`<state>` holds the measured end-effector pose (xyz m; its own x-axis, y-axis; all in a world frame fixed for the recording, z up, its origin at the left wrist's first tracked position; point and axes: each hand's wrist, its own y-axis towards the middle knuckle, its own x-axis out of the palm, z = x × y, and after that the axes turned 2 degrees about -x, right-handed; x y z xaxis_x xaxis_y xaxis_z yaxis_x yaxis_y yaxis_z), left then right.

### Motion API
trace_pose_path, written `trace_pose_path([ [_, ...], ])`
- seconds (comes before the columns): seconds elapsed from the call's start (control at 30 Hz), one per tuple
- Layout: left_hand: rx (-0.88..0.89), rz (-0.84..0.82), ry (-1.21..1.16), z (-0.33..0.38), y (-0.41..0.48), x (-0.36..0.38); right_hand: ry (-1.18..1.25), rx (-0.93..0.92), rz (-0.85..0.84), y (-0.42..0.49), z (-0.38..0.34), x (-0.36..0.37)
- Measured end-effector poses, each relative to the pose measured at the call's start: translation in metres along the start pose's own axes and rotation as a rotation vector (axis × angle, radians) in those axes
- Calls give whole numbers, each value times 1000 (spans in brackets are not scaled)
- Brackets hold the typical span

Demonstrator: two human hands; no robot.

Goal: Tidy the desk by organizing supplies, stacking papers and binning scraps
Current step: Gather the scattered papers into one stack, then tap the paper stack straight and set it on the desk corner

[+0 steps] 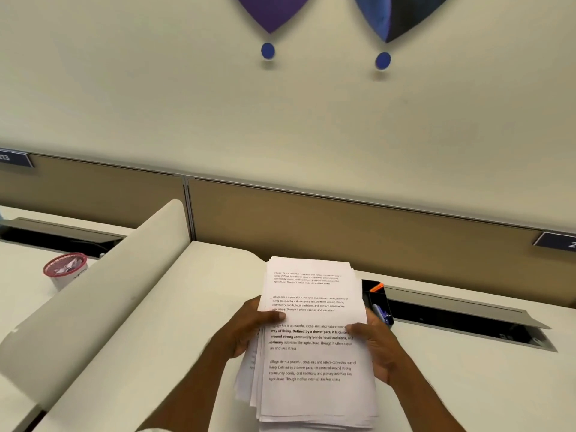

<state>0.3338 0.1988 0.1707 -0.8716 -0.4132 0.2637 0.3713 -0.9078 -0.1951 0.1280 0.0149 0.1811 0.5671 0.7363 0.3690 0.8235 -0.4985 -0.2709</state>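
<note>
With the left hand [249,328] and the right hand [378,350], grips a thick stack of papers [311,353] by its two long edges, thumbs pressed on the printed top sheet, probably to square the ragged, fanned lower sheets. Holds the stack over the white desk [156,338], though cannot tell whether it touches the surface. Shows a black organiser [378,304] with pens just beyond the right hand and, well apart past a curved divider [93,291], a red-rimmed container [64,269] apparently holding scraps.
</note>
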Motion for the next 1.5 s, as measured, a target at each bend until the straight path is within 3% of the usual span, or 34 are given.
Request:
trace_pose_path([
  [0.33,42,111,22,-25,1,99,-2,-72,-17,-37,-30,-58],
  [0.53,100,167,-129,-25,11,136,-44,-101,-55,-57,-45,-98],
  [0.73,151,97,-161,-14,28,174,-129,-246,9,-66,-61,-123],
  [1.13,366,489,36,-24,34,244,-126,-490,145,-80,-56,-148],
  [1.3,236,639,167,-77,28,247,-223,-408,121,-85,-15,-166],
  [1.5,106,705,267,-123,28,252,-391,-293,257,-85,19,-187],
])
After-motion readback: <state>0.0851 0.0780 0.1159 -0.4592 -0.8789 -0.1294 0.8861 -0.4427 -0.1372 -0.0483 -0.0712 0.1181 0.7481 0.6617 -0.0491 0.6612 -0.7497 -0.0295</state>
